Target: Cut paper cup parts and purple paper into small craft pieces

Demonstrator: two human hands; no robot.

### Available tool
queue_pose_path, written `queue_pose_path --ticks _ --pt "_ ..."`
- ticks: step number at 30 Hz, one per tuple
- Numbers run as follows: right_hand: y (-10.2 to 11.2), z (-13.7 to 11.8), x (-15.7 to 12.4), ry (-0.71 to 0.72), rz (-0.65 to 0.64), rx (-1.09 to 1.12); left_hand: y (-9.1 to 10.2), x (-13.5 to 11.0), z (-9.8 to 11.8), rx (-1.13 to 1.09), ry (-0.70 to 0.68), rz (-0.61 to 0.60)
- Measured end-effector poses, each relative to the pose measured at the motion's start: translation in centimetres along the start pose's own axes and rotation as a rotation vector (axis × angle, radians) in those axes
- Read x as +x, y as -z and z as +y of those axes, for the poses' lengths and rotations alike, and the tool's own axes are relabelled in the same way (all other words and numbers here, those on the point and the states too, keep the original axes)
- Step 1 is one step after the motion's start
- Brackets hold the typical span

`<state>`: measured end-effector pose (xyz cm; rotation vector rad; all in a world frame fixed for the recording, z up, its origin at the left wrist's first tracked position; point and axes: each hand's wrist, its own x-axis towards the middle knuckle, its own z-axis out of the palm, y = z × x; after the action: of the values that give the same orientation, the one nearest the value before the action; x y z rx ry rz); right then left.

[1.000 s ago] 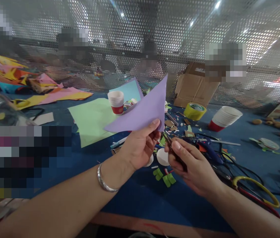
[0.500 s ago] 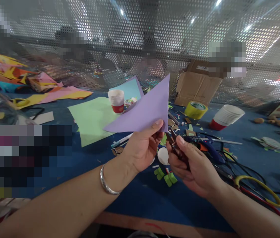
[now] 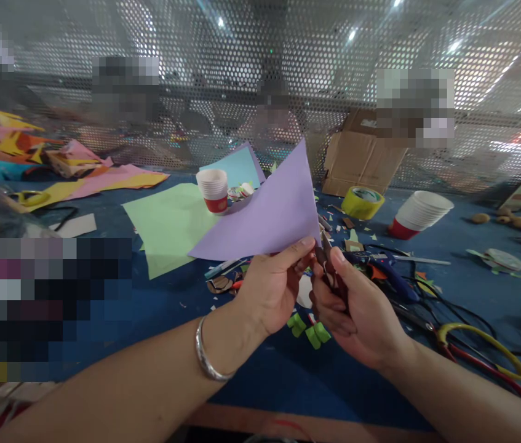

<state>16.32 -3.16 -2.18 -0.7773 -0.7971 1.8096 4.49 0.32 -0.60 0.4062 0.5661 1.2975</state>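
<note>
Just beside the right hand [image 3: 361, 311], left hand [image 3: 274, 292] angles inward, pinching purple paper [image 3: 264, 215].

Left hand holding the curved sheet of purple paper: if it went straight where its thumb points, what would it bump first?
Probably the dark metal scissors in the right hand, just past the thumb tip of the left hand. Depth is unclear, so they may even be touching.

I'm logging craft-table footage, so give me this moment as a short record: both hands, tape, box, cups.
Left hand: pinches the purple paper near its lower right corner
Right hand: holds scissors, blades close to the paper's edge
Tape roll: yellow, in front of the cardboard box
Cups: left stack by the green sheet; right stack right of the tape roll
</note>
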Motion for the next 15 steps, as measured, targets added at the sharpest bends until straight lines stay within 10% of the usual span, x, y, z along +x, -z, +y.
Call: queue_pose_path --ticks 15 --pt "-0.66 0.25 0.12 0.034 0.024 0.104 -0.12 -0.72 -0.42 0.007 0.111 -0.021"
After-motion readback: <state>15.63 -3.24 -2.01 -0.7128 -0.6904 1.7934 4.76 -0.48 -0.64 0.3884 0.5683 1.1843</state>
